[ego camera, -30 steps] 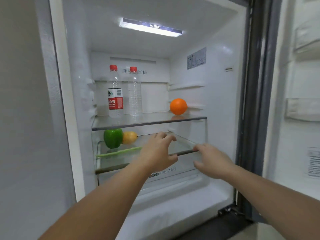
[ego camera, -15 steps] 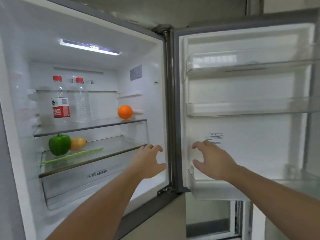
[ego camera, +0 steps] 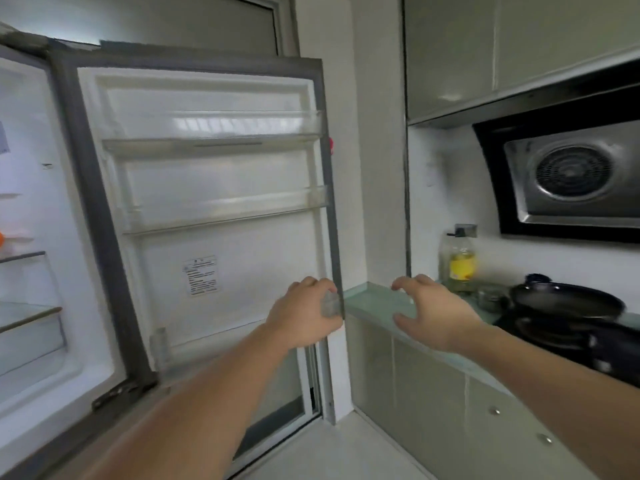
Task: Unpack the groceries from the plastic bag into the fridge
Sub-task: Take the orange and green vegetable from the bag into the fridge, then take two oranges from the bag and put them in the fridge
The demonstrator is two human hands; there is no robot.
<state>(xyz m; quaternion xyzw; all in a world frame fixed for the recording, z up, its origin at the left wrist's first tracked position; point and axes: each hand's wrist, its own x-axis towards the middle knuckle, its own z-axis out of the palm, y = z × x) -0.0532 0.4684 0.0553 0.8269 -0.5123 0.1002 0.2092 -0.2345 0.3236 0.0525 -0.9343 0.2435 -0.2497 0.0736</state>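
**Hands at the door's edge, no bag in view**

Both hands are up in front of the open fridge door (ego camera: 207,202). The left hand (ego camera: 304,315) sits right at the door's outer edge, fingers curled toward the grey seal; whether it truly grips the edge or only touches it, I cannot tell through the blur. The right hand (ego camera: 433,313) hovers above the pale green countertop (ego camera: 374,301), fingers loosely bent, holding nothing.

The plastic bag is nowhere visible. Of the groceries, only a sliver of an orange (ego camera: 1,239) peeks from a fridge shelf at far left.

The risk, to my eye: the door's free edge stands just beside the countertop corner, so a firm swing outward could knock it. The gap there is tight enough to pinch fingers too.

Farther right, an oil bottle (ego camera: 459,263) and a dark frying pan (ego camera: 568,301) crowd the counter, leaving only the near strip free.
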